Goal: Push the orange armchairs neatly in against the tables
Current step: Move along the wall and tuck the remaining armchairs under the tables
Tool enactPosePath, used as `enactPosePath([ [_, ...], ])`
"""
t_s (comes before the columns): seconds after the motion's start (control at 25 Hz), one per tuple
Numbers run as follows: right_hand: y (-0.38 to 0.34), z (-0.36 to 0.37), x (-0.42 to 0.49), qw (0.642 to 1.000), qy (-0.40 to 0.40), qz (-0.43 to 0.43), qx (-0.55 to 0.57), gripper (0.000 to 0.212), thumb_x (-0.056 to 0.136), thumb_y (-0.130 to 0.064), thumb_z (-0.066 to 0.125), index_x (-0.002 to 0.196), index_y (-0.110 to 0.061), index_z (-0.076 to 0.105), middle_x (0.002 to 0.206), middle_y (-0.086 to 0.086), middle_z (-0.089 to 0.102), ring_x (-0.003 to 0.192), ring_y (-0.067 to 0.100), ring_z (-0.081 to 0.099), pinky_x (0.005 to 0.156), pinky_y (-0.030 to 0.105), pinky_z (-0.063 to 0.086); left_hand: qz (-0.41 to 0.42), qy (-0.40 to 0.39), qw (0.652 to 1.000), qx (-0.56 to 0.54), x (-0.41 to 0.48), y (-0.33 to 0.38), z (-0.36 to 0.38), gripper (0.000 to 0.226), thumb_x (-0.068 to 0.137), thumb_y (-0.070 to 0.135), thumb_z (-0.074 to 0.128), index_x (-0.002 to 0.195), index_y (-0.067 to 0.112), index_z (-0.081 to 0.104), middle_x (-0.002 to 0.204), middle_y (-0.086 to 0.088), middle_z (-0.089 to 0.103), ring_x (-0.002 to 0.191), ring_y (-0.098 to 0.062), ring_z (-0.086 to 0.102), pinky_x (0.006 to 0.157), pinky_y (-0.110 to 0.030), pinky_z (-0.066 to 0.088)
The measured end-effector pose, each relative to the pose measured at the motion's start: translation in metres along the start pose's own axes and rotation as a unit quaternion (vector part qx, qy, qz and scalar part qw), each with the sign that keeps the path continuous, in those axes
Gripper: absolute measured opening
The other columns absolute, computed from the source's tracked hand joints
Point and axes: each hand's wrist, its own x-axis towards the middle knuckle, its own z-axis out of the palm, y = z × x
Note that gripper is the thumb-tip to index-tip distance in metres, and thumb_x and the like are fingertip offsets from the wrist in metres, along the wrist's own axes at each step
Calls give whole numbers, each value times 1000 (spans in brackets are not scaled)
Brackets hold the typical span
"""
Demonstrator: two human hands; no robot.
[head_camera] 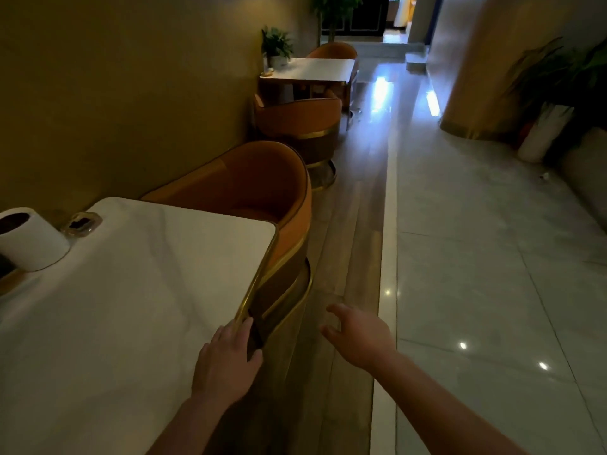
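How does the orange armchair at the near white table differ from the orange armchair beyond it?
The near orange armchair shows its open seat toward us; the farther orange armchair shows its rounded back. The near one sits against the near white table, the farther one at the far white table. Both have orange upholstery and gold bands.

Single head-worn wide-angle view, looking forward and down.

The camera sits above the near table, close enough that its top fills the lower left, with the left hand and right hand reaching in from the bottom edge. It faces along the wall, past an armchair toward a far table, with the floor stretching away on the right.
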Motion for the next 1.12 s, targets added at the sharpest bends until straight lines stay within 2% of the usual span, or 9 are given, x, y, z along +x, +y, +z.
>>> enactPosePath([
  [0.12, 39, -24, 57, 999, -17, -32, -3, 43, 92, -57, 53, 129, -36, 51, 107, -8, 64, 92, 9, 60, 70, 25, 49, -21, 3, 1000, -3, 40, 39, -4, 67, 102, 51, 38, 159, 26, 12, 165, -4, 20, 150, -22, 22, 119, -44, 29],
  [0.36, 105, -44, 190, 997, -44, -64, -10, 47, 90, -59, 53, 132, -39, 50, 105, -10, 67, 95, 9, 61, 71, 26, 50, -74, -11, 997, -33, 164, 89, -4, 64, 102, 53, 37, 158, 29, 16, 164, -2, 23, 148, -21, 25, 119, -44, 29],
  [0.56, 159, -69, 334, 995, -72, -55, -33, 50, 90, -63, 50, 134, -39, 49, 120, -11, 65, 105, 9, 60, 76, 22, 46, -57, -23, 996, -63, 322, 134, -20, 65, 101, 54, 38, 157, 29, 17, 164, -1, 23, 148, -22, 24, 119, -42, 25],
  [0.76, 178, -103, 469, 994, -83, -69, -37, 50, 92, -61, 51, 136, -37, 49, 116, -9, 66, 97, 7, 62, 74, 24, 50, -59, -30, 996, -59, 439, 169, -60, 63, 103, 49, 40, 158, 28, 16, 164, -4, 19, 148, -23, 22, 119, -41, 25],
  [1.0, 207, -107, 623, 982, -133, -129, -30, 48, 93, -56, 52, 136, -34, 49, 116, -8, 67, 98, 7, 63, 78, 26, 53, -134, -27, 988, -67, 557, 187, -76, 63, 103, 51, 38, 158, 31, 15, 166, -1, 17, 151, -21, 17, 121, -43, 23],
  [1.12, 223, -105, 706, 969, -171, -175, -37, 43, 93, -55, 50, 130, -33, 52, 103, -8, 67, 90, 9, 64, 75, 29, 55, -196, -24, 976, -89, 609, 200, -69, 64, 102, 53, 40, 157, 32, 16, 165, 1, 20, 149, -19, 21, 119, -40, 27],
])
